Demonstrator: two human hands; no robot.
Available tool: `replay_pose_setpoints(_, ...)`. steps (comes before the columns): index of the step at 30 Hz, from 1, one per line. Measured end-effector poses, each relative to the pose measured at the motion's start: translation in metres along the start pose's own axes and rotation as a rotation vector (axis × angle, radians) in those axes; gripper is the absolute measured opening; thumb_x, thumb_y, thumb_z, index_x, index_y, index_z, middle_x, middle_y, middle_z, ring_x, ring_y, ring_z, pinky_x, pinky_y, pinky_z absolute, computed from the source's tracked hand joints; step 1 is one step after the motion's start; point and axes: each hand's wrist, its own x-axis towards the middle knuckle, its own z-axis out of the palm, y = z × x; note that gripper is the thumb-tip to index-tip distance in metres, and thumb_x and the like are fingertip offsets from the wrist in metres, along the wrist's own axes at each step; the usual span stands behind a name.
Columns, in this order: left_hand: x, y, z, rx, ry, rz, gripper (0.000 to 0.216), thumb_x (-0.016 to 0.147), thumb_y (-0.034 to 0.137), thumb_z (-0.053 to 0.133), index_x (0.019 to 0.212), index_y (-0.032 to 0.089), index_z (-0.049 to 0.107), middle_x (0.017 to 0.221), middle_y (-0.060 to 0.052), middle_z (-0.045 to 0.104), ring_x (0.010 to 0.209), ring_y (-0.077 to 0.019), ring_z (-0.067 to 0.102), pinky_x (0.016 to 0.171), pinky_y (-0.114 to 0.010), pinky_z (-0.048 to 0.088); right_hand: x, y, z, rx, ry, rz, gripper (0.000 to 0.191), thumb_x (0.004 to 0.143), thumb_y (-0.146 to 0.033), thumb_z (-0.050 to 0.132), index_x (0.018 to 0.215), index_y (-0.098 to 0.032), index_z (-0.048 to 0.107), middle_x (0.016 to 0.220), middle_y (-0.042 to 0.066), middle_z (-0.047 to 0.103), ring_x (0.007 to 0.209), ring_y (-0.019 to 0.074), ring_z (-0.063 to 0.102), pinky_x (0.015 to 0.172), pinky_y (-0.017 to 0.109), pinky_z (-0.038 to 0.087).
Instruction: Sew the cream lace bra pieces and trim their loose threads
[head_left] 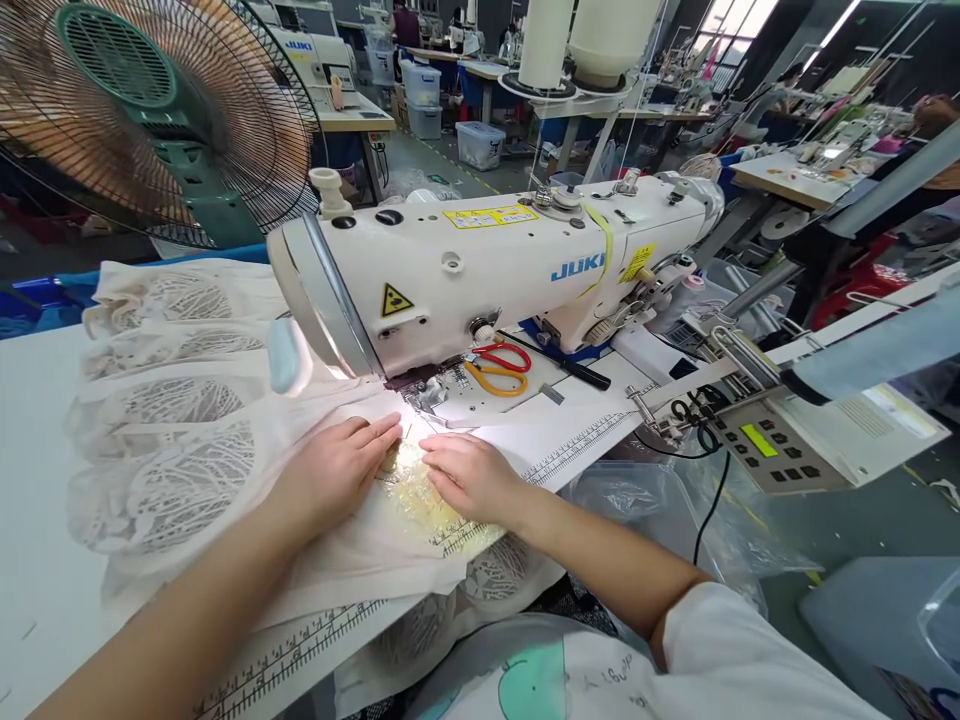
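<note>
Cream fabric with lace panels (pixel 191 475) lies across the table to the left of a white sewing machine (pixel 480 260). My left hand (pixel 337 465) lies flat on this cloth, its fingers stretched toward the lit needle area. Opposite it, my right hand (pixel 472 480) touches a pale yellow lacy piece (pixel 420 500), fingers extended and thumb slightly apart. The fingertips of both hands are close to the presser foot (pixel 431 393). Whether the right fingertips pinch the lace I cannot make out. Needle and stitch line are hard to see in the glare.
Scissors with red and orange handles (pixel 501 368) lie on the machine bed beside a black-handled tool (pixel 574 370). A control box (pixel 780 440) is at the right. A large fan (pixel 150 110) stands back left. Printed rulers (pixel 300 655) line the table edge.
</note>
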Motion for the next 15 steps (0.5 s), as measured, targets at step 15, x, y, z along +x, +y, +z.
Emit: replay_pose_setpoints(15, 0.01, -0.023, 0.001, 0.073, -0.052, -0.105, 0.044, 0.092, 0.027, 0.027, 0.116, 0.017, 0.063, 0.127, -0.007, 0.061, 0.096, -0.0261, 0.062, 0.084, -0.043, 0.051, 0.006, -0.002, 0.0, -0.026, -0.021, 0.031, 0.019, 0.085, -0.02, 0.049, 0.09, -0.017, 0.067, 0.11, 0.009, 0.069, 0.104, 0.0182, 0.062, 0.093, 0.032, 0.047)
